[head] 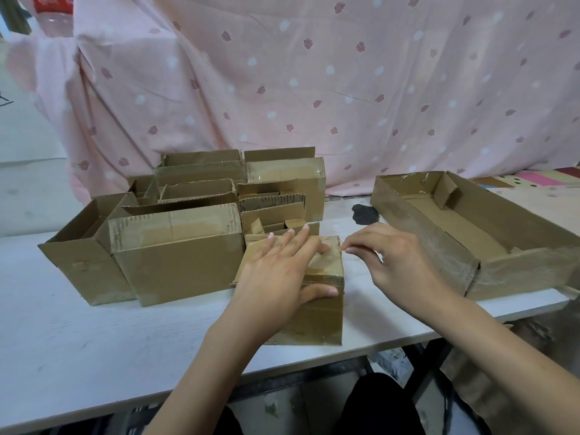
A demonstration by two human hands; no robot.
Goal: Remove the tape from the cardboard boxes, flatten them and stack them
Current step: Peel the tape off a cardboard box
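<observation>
A small taped cardboard box (317, 312) stands near the front edge of the white table (94, 340). My left hand (282, 265) lies flat on its top with fingers spread, the thumb hooked over the front edge. My right hand (395, 262) is at the box's top right corner, its fingertips pinched at the clear tape (326, 262) there. How much tape has lifted cannot be told.
Several open cardboard boxes (175, 246) crowd the table to the left and behind. A large shallow cardboard tray (489, 240) wrapped in clear tape sits at the right. A pink patterned cloth (314, 89) hangs behind. My knees show below the table edge.
</observation>
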